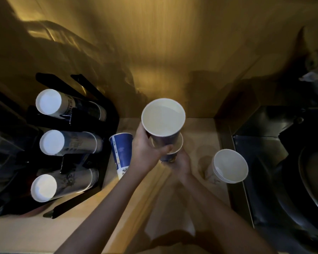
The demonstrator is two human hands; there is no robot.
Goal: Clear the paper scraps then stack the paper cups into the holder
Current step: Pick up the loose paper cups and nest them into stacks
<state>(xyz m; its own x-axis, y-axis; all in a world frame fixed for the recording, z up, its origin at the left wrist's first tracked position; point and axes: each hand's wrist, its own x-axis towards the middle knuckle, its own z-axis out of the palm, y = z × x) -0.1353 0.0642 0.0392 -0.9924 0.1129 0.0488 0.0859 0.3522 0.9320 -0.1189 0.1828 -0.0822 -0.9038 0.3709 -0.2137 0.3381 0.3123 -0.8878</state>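
Note:
My left hand (147,153) grips a blue paper cup (163,119) by its lower wall, mouth up, above the wooden counter. Just under it my right hand (182,162) holds a second cup (170,154), whose rim shows below the first cup's base. Another blue cup (122,154) lies on its side left of my hands. A short stack of white cups (228,166) stands tilted at the right. The black cup holder (108,125) at the left has three rows of stacked cups (70,143), bases toward me.
A white paper sheet (170,215) lies on the counter (92,224) under my forearms. A black sink area (283,162) borders the counter on the right. A wooden back wall (163,52) rises behind.

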